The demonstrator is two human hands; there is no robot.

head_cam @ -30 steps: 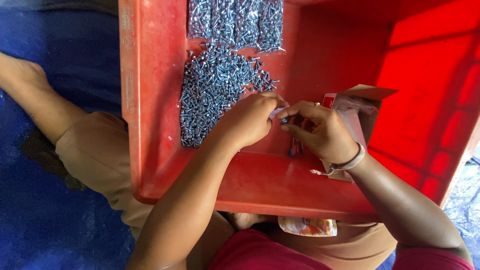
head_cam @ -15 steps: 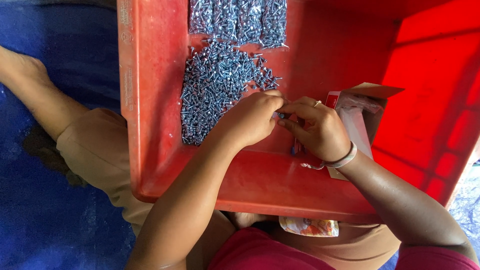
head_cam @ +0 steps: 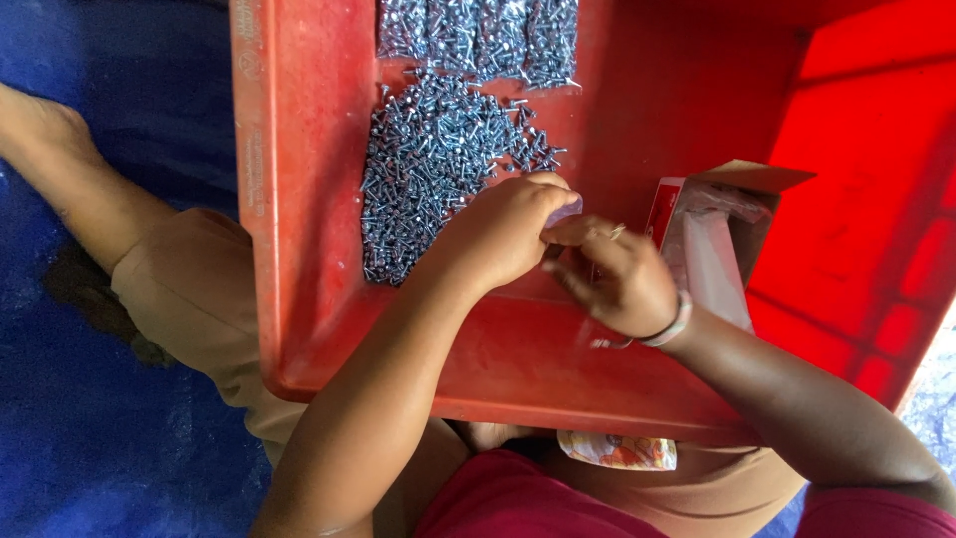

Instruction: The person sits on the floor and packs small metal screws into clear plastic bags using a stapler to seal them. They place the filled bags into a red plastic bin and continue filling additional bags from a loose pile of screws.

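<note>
My left hand [head_cam: 503,231] and my right hand [head_cam: 617,274] meet inside a big red plastic crate [head_cam: 299,249]. Together they pinch a small clear plastic bag [head_cam: 564,211] between their fingertips; what is in the bag is hidden by my fingers. A loose heap of small silver screws [head_cam: 433,164] lies on the crate floor just left of and beyond my left hand. Several filled clear bags of screws [head_cam: 478,35] lie in a row at the far edge. An open red and white cardboard box [head_cam: 702,234] with a plastic liner stands just right of my right hand.
The crate rests on my lap over tan trousers [head_cam: 189,299]. A blue tarpaulin [head_cam: 90,428] covers the ground to the left. A small printed packet [head_cam: 617,450] lies under the crate's near rim. My bare foot [head_cam: 35,125] reaches out at far left.
Both hands stay together over the same spot; the right hand's fingers have shifted on the small bag. The view has tilted slightly.
</note>
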